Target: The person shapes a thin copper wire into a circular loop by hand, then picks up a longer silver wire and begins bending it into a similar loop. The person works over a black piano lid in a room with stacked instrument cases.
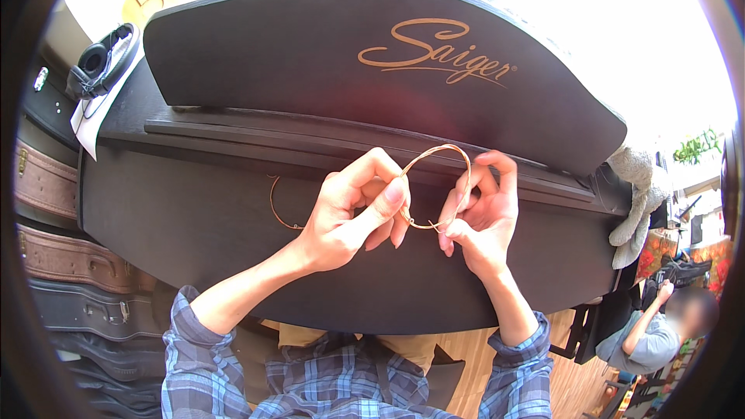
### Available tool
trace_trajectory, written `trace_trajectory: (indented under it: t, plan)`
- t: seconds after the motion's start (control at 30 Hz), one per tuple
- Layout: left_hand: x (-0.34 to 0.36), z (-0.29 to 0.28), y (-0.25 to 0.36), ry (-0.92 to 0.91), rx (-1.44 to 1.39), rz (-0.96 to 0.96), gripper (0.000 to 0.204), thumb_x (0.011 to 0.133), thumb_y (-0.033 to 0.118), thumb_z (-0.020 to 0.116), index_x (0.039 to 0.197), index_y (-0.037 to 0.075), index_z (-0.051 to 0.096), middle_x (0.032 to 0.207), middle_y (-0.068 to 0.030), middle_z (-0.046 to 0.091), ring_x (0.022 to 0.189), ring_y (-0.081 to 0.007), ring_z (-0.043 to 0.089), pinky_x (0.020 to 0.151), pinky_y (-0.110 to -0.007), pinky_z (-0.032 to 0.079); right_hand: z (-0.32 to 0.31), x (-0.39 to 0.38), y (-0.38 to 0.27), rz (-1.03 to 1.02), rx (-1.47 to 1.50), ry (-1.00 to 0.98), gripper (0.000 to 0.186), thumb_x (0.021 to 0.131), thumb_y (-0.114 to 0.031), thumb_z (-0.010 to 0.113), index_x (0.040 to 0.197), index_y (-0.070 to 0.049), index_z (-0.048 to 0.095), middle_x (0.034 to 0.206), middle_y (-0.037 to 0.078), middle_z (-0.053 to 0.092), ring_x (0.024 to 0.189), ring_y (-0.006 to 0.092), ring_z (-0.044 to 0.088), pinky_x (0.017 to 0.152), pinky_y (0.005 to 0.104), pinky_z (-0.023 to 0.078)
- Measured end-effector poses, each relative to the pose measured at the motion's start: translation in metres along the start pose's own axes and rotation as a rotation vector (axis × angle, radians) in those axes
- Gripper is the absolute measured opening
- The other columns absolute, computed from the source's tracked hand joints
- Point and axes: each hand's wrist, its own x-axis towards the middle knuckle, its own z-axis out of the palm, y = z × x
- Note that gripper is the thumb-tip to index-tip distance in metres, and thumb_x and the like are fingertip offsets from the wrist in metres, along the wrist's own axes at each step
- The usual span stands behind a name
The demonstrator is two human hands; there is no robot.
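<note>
My left hand (349,206) is closed, pinching a coiled bronze-coloured instrument string (444,147) between thumb and forefinger. The loop stands up above the black lid, and a small ball end shows low on its left side. At the loop's right side my right hand (487,225) holds the string between thumb and fingertips, near a loose end, its other fingers curled upward. A second coiled string (272,198) lies on the black lid (194,202), partly hidden behind my left hand.
A black music stand panel (272,46) with gold lettering rises behind a ledge. Black headphones (97,62) sit at far left, above stacked instrument cases (77,256). A grey plush toy (636,202) hangs at the right edge. Another person (640,337) is at lower right.
</note>
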Motion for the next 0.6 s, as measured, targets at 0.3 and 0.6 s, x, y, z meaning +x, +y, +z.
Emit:
trace_trajectory:
  t: [0.3,0.6]
  plan:
    - [-0.0013,-0.0008,-0.0004,-0.027,0.025,-0.021,0.018,0.106,0.019,0.047,0.094,0.006,0.05,0.063,-0.006,0.062,0.043,-0.0052,0.043,0.043,-0.022,0.031,0.003,0.0004,-0.0082,0.14,-0.043,-0.114,0.023,0.087,0.008,0.066,0.105,0.002,0.052,0.107,0.016,0.06,0.073,0.0197,0.07,0.059,0.0277,0.057]
    - [-0.0014,0.0002,-0.0005,-0.035,-0.003,-0.037,0.018,0.106,0.019,0.048,0.093,0.006,0.051,0.061,-0.0053,0.06,0.043,-0.0058,0.044,0.043,-0.022,0.031,-0.0003,0.0005,-0.0024,0.082,-0.074,-0.118,0.021,0.087,0.007,0.068,0.098,0.0,0.052,0.095,0.012,0.061,0.07,0.0179,0.068,0.059,0.0279,0.058]
